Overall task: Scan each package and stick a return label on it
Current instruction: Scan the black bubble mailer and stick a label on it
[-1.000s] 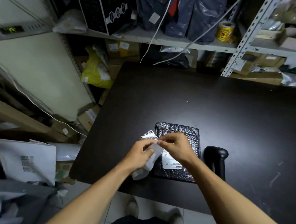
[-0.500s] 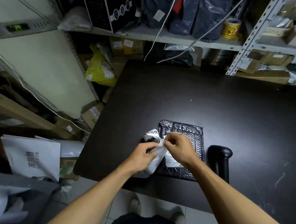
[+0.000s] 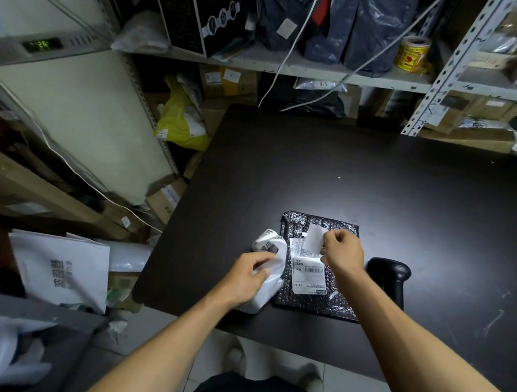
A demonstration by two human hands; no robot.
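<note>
Left hand: my left hand (image 3: 250, 279) sits low of centre in the frame, forearm running in from the bottom edge, fingers curled round the label roll (image 3: 267, 271), which I grip against the tabletop (image 3: 378, 182).
Label roll: a crumpled white strip with black print, lying just left of the package and touching its left edge.
Right hand: my right hand (image 3: 342, 251) is right of centre, forearm coming in from the lower right, wrist bent so the knuckles face up; thumb and fingertips pinch the return label (image 3: 312, 241) by its right edge.
Return label: a small blank white piece, held just over the upper part of the package; I cannot tell whether it touches the surface.
Package: a black bubble mailer (image 3: 318, 265) lying flat on the tabletop, centre-right of the frame, with a white shipping label (image 3: 308, 273) already on it, barcode and "MX" showing.
Scanner: a black handheld scanner (image 3: 389, 278) lies on the tabletop just right of the package, partly behind my right forearm.
Surroundings: shelves (image 3: 295, 63) with boxes and bags fill the top of the frame.
</note>
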